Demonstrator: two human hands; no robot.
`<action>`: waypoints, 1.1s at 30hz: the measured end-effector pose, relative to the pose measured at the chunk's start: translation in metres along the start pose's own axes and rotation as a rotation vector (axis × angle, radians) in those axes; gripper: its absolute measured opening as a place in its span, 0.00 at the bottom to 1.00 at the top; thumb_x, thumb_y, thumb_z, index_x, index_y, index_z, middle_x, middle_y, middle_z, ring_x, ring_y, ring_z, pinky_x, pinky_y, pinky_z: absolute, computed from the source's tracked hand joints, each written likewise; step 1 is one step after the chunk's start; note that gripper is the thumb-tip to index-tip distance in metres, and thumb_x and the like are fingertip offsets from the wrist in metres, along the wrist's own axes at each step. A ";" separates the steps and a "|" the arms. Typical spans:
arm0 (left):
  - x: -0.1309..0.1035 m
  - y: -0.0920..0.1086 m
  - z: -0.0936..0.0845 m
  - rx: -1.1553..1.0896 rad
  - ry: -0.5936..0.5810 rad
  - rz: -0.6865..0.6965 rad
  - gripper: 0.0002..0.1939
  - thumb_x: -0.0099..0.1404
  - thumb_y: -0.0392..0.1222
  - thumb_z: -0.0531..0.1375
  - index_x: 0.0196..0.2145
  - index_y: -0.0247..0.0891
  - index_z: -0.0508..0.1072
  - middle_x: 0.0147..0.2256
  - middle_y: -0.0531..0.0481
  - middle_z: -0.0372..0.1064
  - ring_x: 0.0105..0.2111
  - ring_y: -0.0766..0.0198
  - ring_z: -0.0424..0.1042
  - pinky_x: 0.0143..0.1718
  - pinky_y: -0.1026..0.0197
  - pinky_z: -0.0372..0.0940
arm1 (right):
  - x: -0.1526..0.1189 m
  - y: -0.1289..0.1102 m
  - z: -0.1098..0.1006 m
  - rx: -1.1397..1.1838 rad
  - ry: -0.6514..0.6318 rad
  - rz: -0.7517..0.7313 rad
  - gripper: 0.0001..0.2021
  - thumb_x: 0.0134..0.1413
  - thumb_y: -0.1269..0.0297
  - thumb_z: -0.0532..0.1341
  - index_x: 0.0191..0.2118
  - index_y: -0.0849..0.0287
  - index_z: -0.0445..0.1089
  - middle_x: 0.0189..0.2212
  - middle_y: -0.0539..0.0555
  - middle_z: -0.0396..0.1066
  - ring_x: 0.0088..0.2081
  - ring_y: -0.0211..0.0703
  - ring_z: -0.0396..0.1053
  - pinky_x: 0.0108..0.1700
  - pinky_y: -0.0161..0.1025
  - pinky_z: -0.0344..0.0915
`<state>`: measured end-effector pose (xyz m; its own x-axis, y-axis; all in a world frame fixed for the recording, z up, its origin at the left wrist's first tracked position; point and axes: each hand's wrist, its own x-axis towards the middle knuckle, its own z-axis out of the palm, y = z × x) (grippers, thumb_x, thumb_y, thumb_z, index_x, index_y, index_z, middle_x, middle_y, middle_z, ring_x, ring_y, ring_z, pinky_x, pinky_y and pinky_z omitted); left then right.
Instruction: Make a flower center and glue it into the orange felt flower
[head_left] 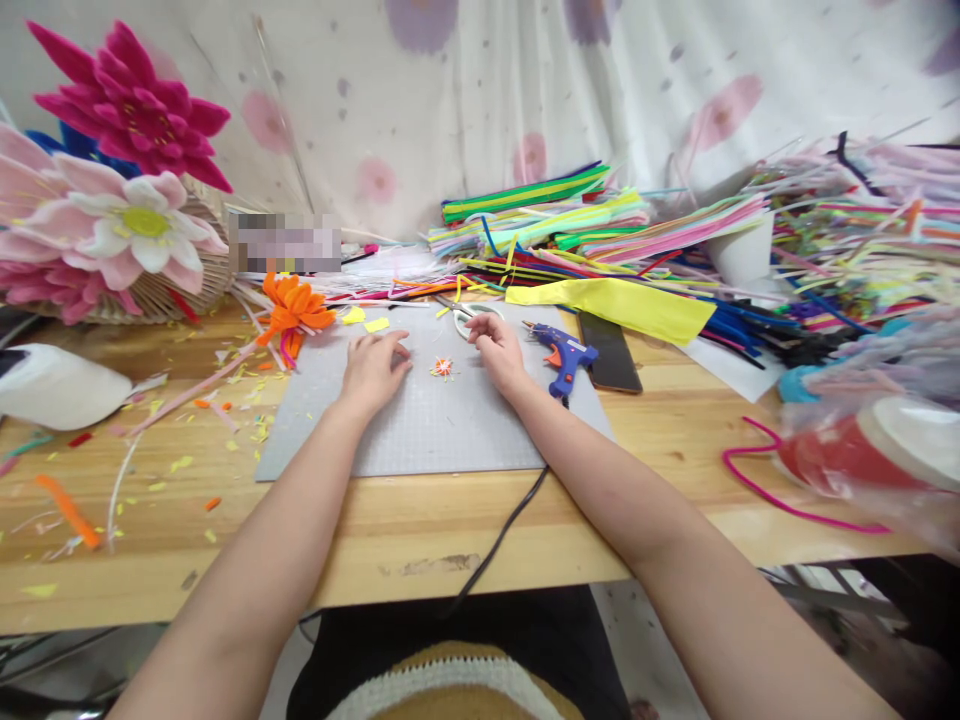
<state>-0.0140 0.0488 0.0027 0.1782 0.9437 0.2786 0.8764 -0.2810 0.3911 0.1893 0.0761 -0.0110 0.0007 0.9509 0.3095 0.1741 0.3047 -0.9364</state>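
Note:
A small orange and white piece with yellow tips [443, 368] lies on the grey cutting mat [450, 440], between my two hands. On its left, my left hand [377, 372] rests over the mat with its fingers apart and nothing in them. To the right, my right hand [495, 350] is held with curled but parted fingers, empty, next to the white-handled scissors [466, 318], which it partly hides. A blue glue gun [562, 355] lies just right of that hand. Two yellow scraps [376, 325] sit beyond my left hand.
An orange flower [294, 312] stands at the mat's back left corner. Large pink and white flowers [142, 225] fill the left. Pipe cleaner bundles [525, 195] line the back, near a yellow strip [615, 305] and a dark phone-like slab [609, 352]. A black cable [502, 535] crosses the front edge.

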 end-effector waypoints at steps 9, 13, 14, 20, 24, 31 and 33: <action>0.000 -0.003 0.008 -0.134 0.145 -0.030 0.18 0.57 0.34 0.57 0.46 0.41 0.64 0.35 0.49 0.73 0.41 0.55 0.67 0.48 0.49 0.55 | -0.002 0.000 0.002 -0.011 -0.002 -0.004 0.13 0.38 0.73 0.49 0.33 0.56 0.62 0.25 0.49 0.64 0.31 0.40 0.63 0.41 0.41 0.61; -0.001 -0.002 0.007 -0.191 0.189 -0.055 0.17 0.57 0.34 0.55 0.46 0.40 0.65 0.36 0.48 0.71 0.37 0.58 0.67 0.46 0.52 0.57 | -0.003 0.000 0.003 -0.048 -0.025 -0.009 0.12 0.38 0.73 0.49 0.33 0.55 0.61 0.25 0.48 0.63 0.30 0.39 0.62 0.40 0.40 0.62; -0.001 -0.001 0.007 -0.199 0.193 -0.055 0.17 0.58 0.34 0.54 0.46 0.40 0.65 0.36 0.48 0.71 0.36 0.59 0.67 0.45 0.52 0.58 | -0.003 -0.001 0.003 -0.057 -0.028 -0.014 0.12 0.38 0.73 0.50 0.33 0.55 0.61 0.25 0.48 0.63 0.30 0.39 0.62 0.39 0.40 0.62; -0.003 0.010 0.004 -0.239 0.202 0.048 0.15 0.58 0.34 0.55 0.45 0.38 0.64 0.36 0.49 0.70 0.40 0.60 0.67 0.48 0.54 0.58 | -0.002 -0.012 0.015 -0.023 -0.162 -0.001 0.12 0.40 0.71 0.51 0.35 0.56 0.61 0.29 0.49 0.67 0.33 0.39 0.65 0.38 0.38 0.62; -0.006 0.017 0.006 -0.270 0.164 0.126 0.15 0.59 0.34 0.55 0.45 0.39 0.63 0.36 0.49 0.70 0.43 0.60 0.66 0.49 0.54 0.58 | -0.004 -0.018 0.027 -0.025 -0.271 0.017 0.11 0.43 0.65 0.58 0.36 0.58 0.60 0.30 0.50 0.68 0.32 0.37 0.66 0.35 0.37 0.62; -0.007 0.019 0.009 -0.313 0.143 0.143 0.17 0.61 0.36 0.54 0.48 0.39 0.60 0.37 0.48 0.69 0.44 0.59 0.65 0.47 0.54 0.59 | -0.005 -0.016 0.032 0.041 -0.297 0.090 0.14 0.43 0.60 0.62 0.35 0.57 0.60 0.27 0.47 0.67 0.28 0.35 0.65 0.30 0.34 0.61; -0.007 0.019 0.010 -0.316 0.147 0.126 0.17 0.61 0.36 0.54 0.48 0.39 0.60 0.37 0.47 0.69 0.44 0.59 0.65 0.46 0.55 0.60 | -0.005 -0.014 0.033 0.057 -0.301 0.098 0.14 0.43 0.59 0.62 0.35 0.57 0.59 0.26 0.47 0.67 0.27 0.34 0.64 0.29 0.33 0.61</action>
<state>0.0055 0.0383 -0.0005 0.1898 0.8697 0.4557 0.6661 -0.4550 0.5910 0.1540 0.0685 -0.0052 -0.2783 0.9467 0.1625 0.1325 0.2054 -0.9697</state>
